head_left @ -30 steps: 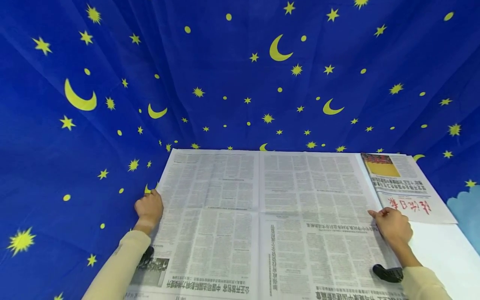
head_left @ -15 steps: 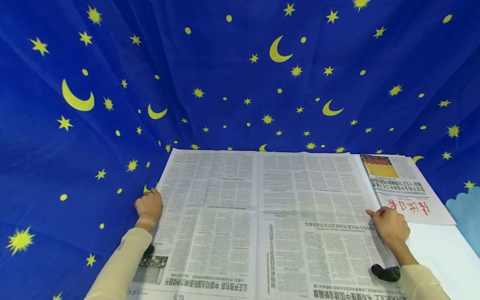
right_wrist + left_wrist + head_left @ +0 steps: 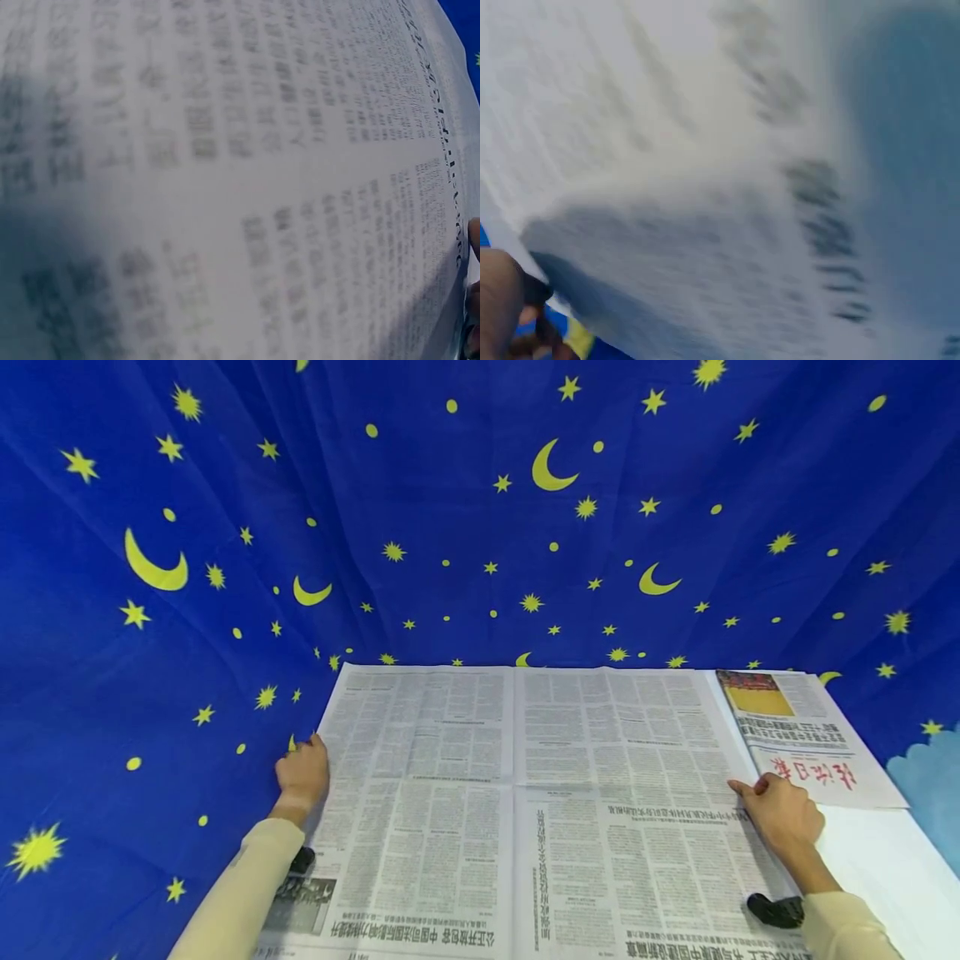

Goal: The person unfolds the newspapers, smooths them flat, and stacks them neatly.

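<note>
A large newspaper [image 3: 435,827] lies spread out, its print upside down in the head view and a fold running down its middle. My left hand [image 3: 303,772] grips its left edge with curled fingers. On the opposite side, my right hand [image 3: 783,810] pinches the right edge between thumb and fingers. The left wrist view is mostly blurred newsprint [image 3: 675,247], with part of the left hand [image 3: 502,300] at the lower left corner. In the right wrist view, newsprint [image 3: 337,247] fills most of the frame and fingertips [image 3: 473,300] show at the right border.
A folded newspaper [image 3: 813,777] with a red title and a colour picture lies at the back right of the white table [image 3: 877,860]. Blue cloth [image 3: 450,510] with yellow moons and stars hangs behind and to the left. Black wrist devices [image 3: 776,911] sit over the paper.
The spread newspaper's right edge has shifted slightly left, widening the strip of white beside the folded newspaper. Both hands keep their hold on the edges. The head view has tilted a little.
</note>
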A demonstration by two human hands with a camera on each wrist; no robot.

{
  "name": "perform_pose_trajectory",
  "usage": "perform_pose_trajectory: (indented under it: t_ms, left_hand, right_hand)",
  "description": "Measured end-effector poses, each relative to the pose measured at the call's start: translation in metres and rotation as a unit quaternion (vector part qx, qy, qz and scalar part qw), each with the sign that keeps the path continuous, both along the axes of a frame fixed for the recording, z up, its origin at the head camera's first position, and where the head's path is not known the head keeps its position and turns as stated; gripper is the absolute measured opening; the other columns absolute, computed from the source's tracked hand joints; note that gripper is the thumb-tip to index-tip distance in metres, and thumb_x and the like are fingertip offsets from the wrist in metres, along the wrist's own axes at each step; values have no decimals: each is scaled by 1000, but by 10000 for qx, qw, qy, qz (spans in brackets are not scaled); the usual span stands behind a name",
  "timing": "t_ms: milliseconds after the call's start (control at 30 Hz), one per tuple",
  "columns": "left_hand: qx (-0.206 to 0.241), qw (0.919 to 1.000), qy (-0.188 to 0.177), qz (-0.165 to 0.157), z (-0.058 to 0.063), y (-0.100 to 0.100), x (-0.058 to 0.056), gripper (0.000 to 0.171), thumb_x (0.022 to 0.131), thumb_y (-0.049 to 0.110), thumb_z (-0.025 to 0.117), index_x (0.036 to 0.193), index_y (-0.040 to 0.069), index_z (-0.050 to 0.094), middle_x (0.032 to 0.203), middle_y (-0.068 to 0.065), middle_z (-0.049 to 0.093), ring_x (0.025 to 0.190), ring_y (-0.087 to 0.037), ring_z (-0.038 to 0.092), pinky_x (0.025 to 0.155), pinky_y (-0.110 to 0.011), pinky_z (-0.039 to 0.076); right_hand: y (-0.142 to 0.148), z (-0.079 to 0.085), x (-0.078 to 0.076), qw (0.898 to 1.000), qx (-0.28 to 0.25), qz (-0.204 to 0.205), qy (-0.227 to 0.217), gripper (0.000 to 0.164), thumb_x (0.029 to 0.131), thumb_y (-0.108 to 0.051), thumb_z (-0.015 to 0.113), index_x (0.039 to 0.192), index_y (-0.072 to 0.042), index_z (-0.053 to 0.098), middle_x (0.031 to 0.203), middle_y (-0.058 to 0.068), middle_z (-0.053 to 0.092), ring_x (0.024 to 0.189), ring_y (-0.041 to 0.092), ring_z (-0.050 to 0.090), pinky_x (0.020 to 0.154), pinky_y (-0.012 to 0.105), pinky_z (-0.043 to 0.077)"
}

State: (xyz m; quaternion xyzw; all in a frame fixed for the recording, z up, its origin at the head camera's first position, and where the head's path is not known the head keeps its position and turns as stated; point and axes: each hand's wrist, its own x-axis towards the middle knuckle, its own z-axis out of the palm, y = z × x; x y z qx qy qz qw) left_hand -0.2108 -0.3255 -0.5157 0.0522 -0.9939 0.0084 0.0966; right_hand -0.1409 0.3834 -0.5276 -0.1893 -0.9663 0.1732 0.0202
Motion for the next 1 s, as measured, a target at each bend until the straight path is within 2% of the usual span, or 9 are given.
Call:
perform_pose_trajectory:
  t_ms: [133,233,367,500,633,767,833,900,1000]
  left_hand:
    - [398,9946,-53,-958,3,29,-6,6,90,2,52,91,-4,52,73,-27,63,62,-46,63,49,-55,47]
    - [872,9791,-261,-1820,8,64,-11,9,92,9,57,86,6,52,67,-14,61,58,-33,62,46,-45,44]
    - [1449,9489,-742,-2704,16,119,-16,11,94,16,63,86,15,56,68,3,56,59,-13,51,50,-32,40]
    - [1846,9172,-956,-3399,21,179,-22,6,95,19,64,91,18,60,71,8,58,57,-6,48,49,-25,39]
    - [2080,8811,-1327,-4035,27,234,-21,4,98,21,60,95,19,61,72,9,60,55,-3,50,47,-23,41]
    - [2509,8389,-1888,-4445,35,282,-19,8,100,23,57,100,17,62,80,3,65,59,-5,55,58,-22,44]
    - [3017,8061,-2230,-4577,38,303,-19,12,101,21,56,104,11,63,84,-7,68,63,-16,60,62,-27,47]
    - [3574,7672,-2578,-4660,39,320,-19,19,102,18,54,108,3,63,87,-18,68,68,-29,63,65,-33,50]
    - [4218,7190,-2988,-4645,38,344,-20,26,103,17,52,112,-5,61,89,-28,66,72,-43,61,62,-43,51]
  right_hand:
    - [3,1,2,9999,-35,60,76,43,92,-44,65,81,-2,59,65,12,58,55,24,50,47,34,32]
    - [4,1,0,9998,-90,125,149,41,91,-41,66,82,-2,59,66,12,58,56,23,50,46,34,33]
    - [4,-2,0,9994,-89,278,207,36,92,-35,66,83,-1,60,65,9,58,56,22,50,46,32,33]
    - [8,-5,3,9980,12,455,430,27,92,-26,65,83,-1,61,67,12,61,55,22,50,46,33,33]
    - [10,-5,1,9945,212,678,774,20,91,-17,62,89,3,67,77,20,67,56,25,56,46,36,37]
    - [11,-4,-2,9867,492,839,1303,20,88,-12,63,93,5,70,81,23,67,61,33,60,50,44,42]
    - [11,-3,-4,9804,673,879,1632,19,86,-11,64,92,6,69,83,25,66,67,40,61,56,51,44]
    - [12,-2,-6,9768,834,833,1788,21,84,-11,65,95,7,68,90,29,64,76,47,60,63,56,45]
    - [13,1,-10,9824,950,663,1465,35,84,-15,65,108,11,63,107,36,59,90,55,58,74,61,44]
